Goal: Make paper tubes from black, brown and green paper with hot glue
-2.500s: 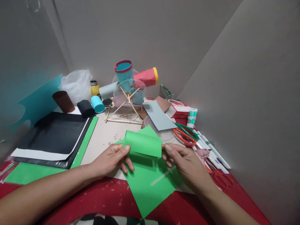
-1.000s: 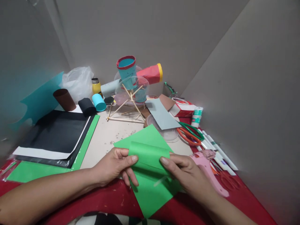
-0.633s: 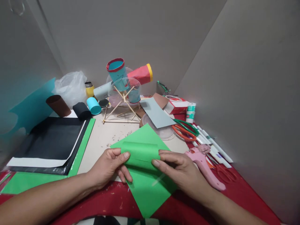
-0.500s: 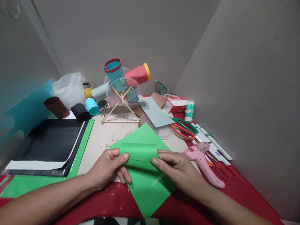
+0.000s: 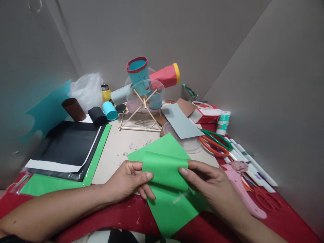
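Note:
Both hands hold a curled piece of green paper (image 5: 165,167) in front of me, one at each end. My left hand (image 5: 135,180) pinches its left end, thumb on the front and some lower fingers loose. On the right end, my right hand (image 5: 205,179) grips with the thumb in front and fingers behind or inside the curl. Below the curl lies a larger green sheet (image 5: 172,216), turned cornerwise, with a short pale strip on it under the rolled piece. Whether the curl is a separate piece from that sheet is partly hidden.
A stick stand (image 5: 144,104) carries clear discs and coloured paper cups (image 5: 138,76). Brown (image 5: 74,109), black (image 5: 97,116) and blue paper tubes (image 5: 110,110) lie left, behind stacked sheets (image 5: 68,145). At right are a pink glue gun (image 5: 240,189), scissors (image 5: 215,143) and white markers (image 5: 255,162).
The view has swung left, so everything sits further right. The curled green paper now shows a taller, flatter front and tilts down to the right. Both hands keep hold of it.

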`<state>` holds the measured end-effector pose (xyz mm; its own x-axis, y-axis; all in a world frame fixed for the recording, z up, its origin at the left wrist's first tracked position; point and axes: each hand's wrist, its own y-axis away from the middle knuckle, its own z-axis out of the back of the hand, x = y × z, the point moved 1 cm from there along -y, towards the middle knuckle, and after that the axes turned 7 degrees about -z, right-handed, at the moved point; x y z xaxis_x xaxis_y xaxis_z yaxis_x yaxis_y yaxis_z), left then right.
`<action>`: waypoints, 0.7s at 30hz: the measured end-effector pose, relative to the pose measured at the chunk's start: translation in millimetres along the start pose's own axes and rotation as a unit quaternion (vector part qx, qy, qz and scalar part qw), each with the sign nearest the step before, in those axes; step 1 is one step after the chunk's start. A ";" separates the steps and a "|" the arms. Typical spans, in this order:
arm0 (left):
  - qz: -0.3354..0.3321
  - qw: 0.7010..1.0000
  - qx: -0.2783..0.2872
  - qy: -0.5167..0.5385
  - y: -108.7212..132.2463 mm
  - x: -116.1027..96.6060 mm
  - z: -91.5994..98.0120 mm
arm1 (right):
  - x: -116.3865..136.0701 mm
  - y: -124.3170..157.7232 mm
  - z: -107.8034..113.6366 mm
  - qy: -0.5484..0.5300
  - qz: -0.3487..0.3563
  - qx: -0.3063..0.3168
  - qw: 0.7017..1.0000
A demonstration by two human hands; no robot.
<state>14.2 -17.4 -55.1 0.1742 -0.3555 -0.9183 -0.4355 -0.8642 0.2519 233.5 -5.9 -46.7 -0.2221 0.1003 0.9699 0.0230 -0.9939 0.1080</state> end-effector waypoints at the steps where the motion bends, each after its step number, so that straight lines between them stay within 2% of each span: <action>1: -0.002 1.000 -0.006 0.003 0.1 0.5 0.2 | -0.8 0.5 0.0 0.000 -0.004 -0.011 1.000; 8: -0.034 0.999 -0.030 0.025 -2.0 2.9 0.3 | -1.2 2.1 -0.9 -0.009 -0.040 -0.025 0.999; 21: -0.029 1.000 0.000 0.004 -1.1 3.0 1.6 | -7.8 0.6 -1.1 -0.001 -0.072 -0.022 0.997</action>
<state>13.7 -17.0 -58.6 0.2066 -0.3073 -0.9289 -0.4251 -0.8833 0.1976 234.1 -7.3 -54.4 -0.2179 0.2418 0.9455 -0.0510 -0.9703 0.2364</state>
